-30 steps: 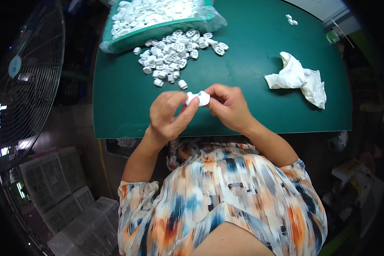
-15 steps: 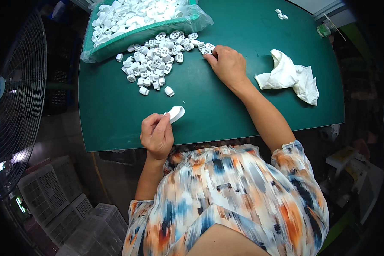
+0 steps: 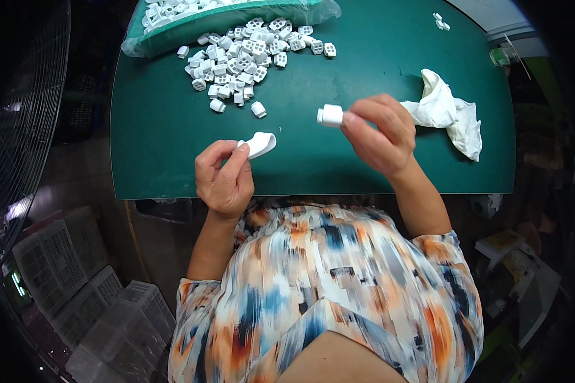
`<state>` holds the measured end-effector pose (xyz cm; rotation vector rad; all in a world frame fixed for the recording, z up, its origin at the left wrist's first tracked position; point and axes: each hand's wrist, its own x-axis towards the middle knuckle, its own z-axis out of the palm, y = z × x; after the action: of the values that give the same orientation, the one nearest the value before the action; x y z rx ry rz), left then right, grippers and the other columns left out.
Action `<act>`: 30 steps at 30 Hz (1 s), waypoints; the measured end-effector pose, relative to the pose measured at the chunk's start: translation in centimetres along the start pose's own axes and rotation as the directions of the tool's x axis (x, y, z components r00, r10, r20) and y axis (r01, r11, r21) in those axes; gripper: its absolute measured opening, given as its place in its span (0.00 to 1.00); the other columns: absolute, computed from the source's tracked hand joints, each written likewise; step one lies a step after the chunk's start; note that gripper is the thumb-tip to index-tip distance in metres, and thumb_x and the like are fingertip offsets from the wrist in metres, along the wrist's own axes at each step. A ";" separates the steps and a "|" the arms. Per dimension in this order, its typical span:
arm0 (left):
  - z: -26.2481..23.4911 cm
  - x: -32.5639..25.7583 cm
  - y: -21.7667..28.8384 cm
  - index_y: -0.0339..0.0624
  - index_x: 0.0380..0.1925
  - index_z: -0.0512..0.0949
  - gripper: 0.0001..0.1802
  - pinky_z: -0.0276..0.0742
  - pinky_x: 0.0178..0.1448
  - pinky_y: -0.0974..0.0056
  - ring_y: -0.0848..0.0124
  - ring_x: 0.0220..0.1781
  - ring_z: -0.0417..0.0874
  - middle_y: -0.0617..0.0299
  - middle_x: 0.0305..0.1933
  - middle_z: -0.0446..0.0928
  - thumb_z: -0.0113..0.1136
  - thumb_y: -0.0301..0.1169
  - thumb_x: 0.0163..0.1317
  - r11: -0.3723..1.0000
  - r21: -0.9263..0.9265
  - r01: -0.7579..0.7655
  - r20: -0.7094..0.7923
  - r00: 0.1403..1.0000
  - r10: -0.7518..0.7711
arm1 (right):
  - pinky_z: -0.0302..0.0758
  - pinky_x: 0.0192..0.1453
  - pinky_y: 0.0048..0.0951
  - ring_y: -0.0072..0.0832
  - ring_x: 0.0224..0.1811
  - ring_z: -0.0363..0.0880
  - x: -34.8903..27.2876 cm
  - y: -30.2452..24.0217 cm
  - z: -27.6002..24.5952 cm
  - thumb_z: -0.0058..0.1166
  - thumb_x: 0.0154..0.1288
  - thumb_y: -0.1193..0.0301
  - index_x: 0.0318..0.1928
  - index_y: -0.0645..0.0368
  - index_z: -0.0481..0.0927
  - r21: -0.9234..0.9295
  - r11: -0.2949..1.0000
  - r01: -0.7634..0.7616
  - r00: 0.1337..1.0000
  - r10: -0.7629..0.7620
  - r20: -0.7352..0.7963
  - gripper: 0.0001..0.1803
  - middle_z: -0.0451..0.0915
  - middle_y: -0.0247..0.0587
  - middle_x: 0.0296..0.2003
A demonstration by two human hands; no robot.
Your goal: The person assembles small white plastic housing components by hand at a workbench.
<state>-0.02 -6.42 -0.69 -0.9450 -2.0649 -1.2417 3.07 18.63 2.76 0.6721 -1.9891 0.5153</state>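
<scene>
The left hand (image 3: 223,182) is at 9 o'clock from the middle of the view. Its thumb and fingers are closed on the near end of a shell (image 3: 260,145), which is white and curved, and its hollow end points to about 2 o'clock. The right hand (image 3: 380,135) is at 2 o'clock, and its thumb and forefinger pinch a white block (image 3: 331,115) by one end; the narrower end of this block points to 9 o'clock. The block is at 2 o'clock from the shell, and the two are apart.

At 12 o'clock from the shell, one loose block (image 3: 258,110) lies on the green table (image 3: 338,166). A little farther, towards 11 o'clock, there is a pile (image 3: 237,66) of such blocks. At about 11 o'clock from the pile, a green tray (image 3: 204,29) holds white parts (image 3: 172,9). A white cloth (image 3: 450,113) lies between 2 and 3 o'clock from the right hand; I cannot tell whether they touch.
</scene>
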 end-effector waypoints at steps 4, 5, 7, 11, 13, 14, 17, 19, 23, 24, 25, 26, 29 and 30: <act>-0.2 0.9 0.3 0.36 0.39 0.79 0.11 0.83 0.43 0.63 0.62 0.41 0.81 0.47 0.44 0.76 0.62 0.16 0.55 0.999 0.017 -0.049 -0.031 0.998 0.050 | 0.69 0.20 0.23 0.26 0.22 0.73 0.9 -1.4 -0.7 0.61 0.40 0.83 0.31 0.61 0.77 0.058 0.995 0.083 0.995 -0.079 -0.067 0.13 0.76 0.39 0.28; -0.2 1.0 0.3 0.35 0.39 0.78 0.11 0.83 0.43 0.63 0.61 0.42 0.82 0.46 0.44 0.77 0.61 0.16 0.56 0.999 0.011 -0.053 -0.046 0.997 0.053 | 0.69 0.21 0.23 0.26 0.22 0.73 1.0 -1.9 -0.9 0.61 0.40 0.83 0.31 0.61 0.77 0.072 0.993 0.091 0.995 -0.087 -0.058 0.13 0.76 0.38 0.28; -0.3 1.4 0.7 0.34 0.39 0.77 0.10 0.83 0.45 0.62 0.59 0.43 0.83 0.43 0.44 0.78 0.60 0.16 0.57 0.998 0.031 -0.063 -0.046 0.997 0.064 | 0.70 0.21 0.22 0.26 0.23 0.74 1.1 -2.0 -1.1 0.61 0.39 0.82 0.30 0.60 0.77 0.084 0.989 0.124 0.992 -0.120 -0.042 0.13 0.76 0.39 0.29; -0.4 2.2 1.6 0.35 0.40 0.76 0.10 0.83 0.45 0.62 0.60 0.43 0.83 0.44 0.44 0.78 0.59 0.16 0.58 0.998 -0.003 -0.064 -0.056 0.996 0.063 | 0.76 0.24 0.27 0.34 0.27 0.76 0.9 -2.7 -1.1 0.63 0.39 0.86 0.33 0.65 0.75 0.128 0.986 0.110 0.994 -0.108 -0.021 0.16 0.75 0.48 0.36; -0.2 2.3 1.8 0.34 0.42 0.75 0.11 0.82 0.47 0.63 0.60 0.43 0.82 0.44 0.45 0.78 0.59 0.17 0.59 0.995 -0.089 -0.048 -0.091 0.995 0.040 | 0.75 0.24 0.24 0.29 0.26 0.77 0.9 -2.7 -0.3 0.59 0.38 0.85 0.27 0.60 0.75 0.092 0.990 0.106 0.984 -0.091 -0.153 0.12 0.76 0.43 0.34; -0.2 2.4 2.0 0.34 0.42 0.75 0.11 0.82 0.47 0.63 0.60 0.43 0.82 0.44 0.45 0.78 0.59 0.17 0.59 0.995 -0.087 -0.053 -0.093 0.995 0.045 | 0.75 0.24 0.24 0.29 0.26 0.77 1.0 -2.7 -0.3 0.59 0.38 0.85 0.27 0.60 0.75 0.090 0.990 0.109 0.983 -0.094 -0.157 0.12 0.76 0.43 0.34; 0.0 2.2 3.0 0.35 0.43 0.73 0.10 0.84 0.45 0.62 0.58 0.42 0.83 0.44 0.46 0.76 0.58 0.19 0.61 0.977 -0.214 0.006 -0.119 0.992 -0.032 | 0.76 0.26 0.25 0.32 0.29 0.78 0.8 -2.7 -0.5 0.59 0.38 0.85 0.27 0.60 0.74 0.087 0.991 0.104 0.989 -0.094 -0.117 0.12 0.76 0.44 0.35; 0.4 2.0 4.2 0.37 0.44 0.70 0.10 0.85 0.42 0.61 0.55 0.42 0.83 0.44 0.47 0.74 0.55 0.22 0.64 0.800 -0.579 0.158 -0.068 0.968 -0.240 | 0.77 0.28 0.25 0.33 0.32 0.79 0.8 -2.8 -0.2 0.59 0.39 0.84 0.26 0.60 0.74 0.067 0.993 0.093 0.994 -0.089 -0.071 0.12 0.77 0.44 0.36; 2.4 2.4 5.3 0.41 0.46 0.67 0.12 0.86 0.39 0.60 0.53 0.42 0.84 0.47 0.46 0.72 0.55 0.28 0.65 0.627 -0.756 0.186 0.037 0.969 -0.243 | 0.77 0.31 0.25 0.34 0.34 0.79 1.0 -3.4 0.1 0.59 0.40 0.84 0.27 0.60 0.74 0.123 0.990 0.065 0.997 -0.060 -0.045 0.12 0.76 0.45 0.37; 2.4 2.4 5.2 0.41 0.46 0.67 0.12 0.86 0.39 0.60 0.53 0.42 0.84 0.47 0.46 0.72 0.55 0.28 0.65 0.628 -0.756 0.187 0.040 0.970 -0.241 | 0.77 0.31 0.26 0.34 0.34 0.79 1.0 -3.4 0.1 0.59 0.40 0.83 0.28 0.59 0.74 0.132 0.989 0.072 0.996 -0.064 -0.064 0.12 0.77 0.45 0.37; 2.4 2.3 5.2 0.40 0.47 0.66 0.12 0.84 0.45 0.60 0.54 0.44 0.83 0.47 0.47 0.71 0.54 0.25 0.65 0.575 -0.794 0.195 0.065 0.969 -0.239 | 0.78 0.32 0.26 0.34 0.34 0.79 1.0 -3.4 0.1 0.59 0.41 0.83 0.29 0.59 0.74 0.141 0.987 0.079 0.994 -0.068 -0.083 0.12 0.77 0.44 0.37; 2.3 2.3 5.1 0.40 0.47 0.66 0.11 0.82 0.50 0.60 0.54 0.47 0.82 0.47 0.48 0.71 0.53 0.23 0.66 0.520 -0.829 0.205 0.091 0.968 -0.236 | 0.78 0.32 0.26 0.34 0.34 0.79 1.0 -3.5 0.1 0.59 0.41 0.83 0.29 0.59 0.74 0.140 0.987 0.076 0.994 -0.064 -0.085 0.12 0.77 0.44 0.37; 2.4 2.2 5.3 0.41 0.46 0.66 0.11 0.82 0.50 0.58 0.52 0.46 0.82 0.48 0.48 0.70 0.53 0.25 0.66 0.486 -0.853 0.192 0.103 0.974 -0.203 | 0.79 0.35 0.30 0.38 0.38 0.76 0.9 -3.6 -0.3 0.65 0.41 0.82 0.39 0.62 0.75 0.262 0.953 0.150 0.987 -0.128 -0.100 0.20 0.75 0.51 0.43; 2.3 2.3 5.4 0.41 0.46 0.66 0.11 0.82 0.50 0.58 0.52 0.46 0.82 0.48 0.48 0.70 0.53 0.25 0.66 0.488 -0.851 0.195 0.105 0.973 -0.206 | 0.79 0.35 0.30 0.38 0.38 0.76 1.0 -3.7 -0.3 0.65 0.41 0.82 0.39 0.62 0.75 0.265 0.953 0.148 0.987 -0.125 -0.101 0.20 0.75 0.51 0.43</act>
<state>2.61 -1.90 2.81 -1.0774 -1.4756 -2.5228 5.24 15.75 4.08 0.9359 -1.7949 0.7283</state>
